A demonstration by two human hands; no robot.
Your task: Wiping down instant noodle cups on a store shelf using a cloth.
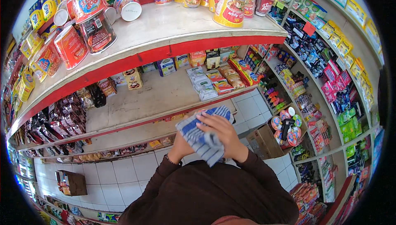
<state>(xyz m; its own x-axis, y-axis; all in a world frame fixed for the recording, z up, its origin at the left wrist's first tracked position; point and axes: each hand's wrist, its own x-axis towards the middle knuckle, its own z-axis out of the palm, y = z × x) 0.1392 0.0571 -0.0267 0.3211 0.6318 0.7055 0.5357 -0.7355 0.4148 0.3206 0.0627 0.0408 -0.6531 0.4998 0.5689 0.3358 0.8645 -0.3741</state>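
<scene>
A blue-and-white striped cloth (194,129) is bunched between my two hands in front of my chest. My right hand (225,133) lies over it, fingers bent across the upper part and closed on the fabric. From beneath and to the left, my left hand (180,145) holds the cloth; its fingers are mostly hidden by the folds. One loose corner hangs down between my wrists. Whether anything is wrapped inside cannot be seen. Just beyond my hands is the edge of a lower shelf (140,101) with white packets (202,85) and small boxes on it.
The red-edged top shelf (165,33) carries several instant noodle cups (229,10), some stacked or lying tipped at the left. An open carton (264,141) stands on the tiles to my right, beside filled side racks (326,60). Another small carton (72,183) sits on the floor at left.
</scene>
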